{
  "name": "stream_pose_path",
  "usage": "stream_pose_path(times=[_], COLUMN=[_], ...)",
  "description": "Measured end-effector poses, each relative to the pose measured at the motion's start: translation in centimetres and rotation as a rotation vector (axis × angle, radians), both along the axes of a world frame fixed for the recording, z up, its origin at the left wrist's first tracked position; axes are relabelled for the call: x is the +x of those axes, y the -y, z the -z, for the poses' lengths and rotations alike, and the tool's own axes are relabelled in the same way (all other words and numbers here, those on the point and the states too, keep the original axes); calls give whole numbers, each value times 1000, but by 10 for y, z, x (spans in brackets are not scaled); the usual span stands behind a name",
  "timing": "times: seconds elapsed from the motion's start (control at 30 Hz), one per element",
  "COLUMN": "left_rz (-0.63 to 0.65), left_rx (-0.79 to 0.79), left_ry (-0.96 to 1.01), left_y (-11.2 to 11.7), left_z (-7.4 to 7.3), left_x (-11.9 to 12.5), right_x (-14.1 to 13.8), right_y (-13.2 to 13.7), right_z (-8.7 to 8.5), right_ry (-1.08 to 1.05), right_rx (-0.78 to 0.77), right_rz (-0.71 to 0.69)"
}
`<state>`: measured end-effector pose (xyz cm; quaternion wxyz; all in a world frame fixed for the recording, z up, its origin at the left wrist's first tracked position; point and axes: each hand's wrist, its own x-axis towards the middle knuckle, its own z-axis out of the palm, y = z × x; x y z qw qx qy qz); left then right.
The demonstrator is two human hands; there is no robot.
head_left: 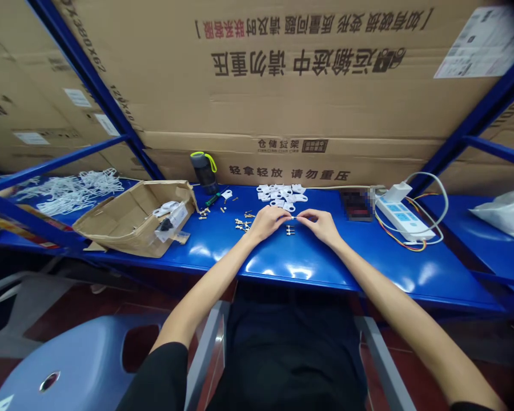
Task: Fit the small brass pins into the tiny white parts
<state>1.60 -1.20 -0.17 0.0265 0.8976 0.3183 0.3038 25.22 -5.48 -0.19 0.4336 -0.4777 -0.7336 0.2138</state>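
Observation:
Both my hands meet over the blue shelf top (308, 260). My left hand (269, 221) and my right hand (321, 224) pinch the two ends of a small white and metal part (295, 218) held between them. Just below lie one or two small metal pieces (290, 230). A pile of several white plastic parts (281, 194) sits just beyond my fingers. Small brass pieces (241, 224) are scattered to the left of my left hand.
An open cardboard box (132, 220) with white parts stands at the left. Behind it is a dark bottle (204, 171) and a green-handled tool (213, 199). A white power strip (405, 218) with cables lies at the right. Large cartons fill the back. A blue stool (85, 359) is at lower left.

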Motion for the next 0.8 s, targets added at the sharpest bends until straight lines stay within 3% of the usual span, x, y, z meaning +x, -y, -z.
stream_pose_path(times=[0.3, 0.8], left_rz=[-14, -26], left_rx=[-96, -223], left_ry=[-144, -103], left_y=[-3, 1], left_z=[2, -5], left_x=[-6, -9], right_x=[-1, -2], right_y=[-13, -14], right_z=[15, 17], right_ry=[295, 407], right_rx=[114, 133], right_rz=[-37, -44])
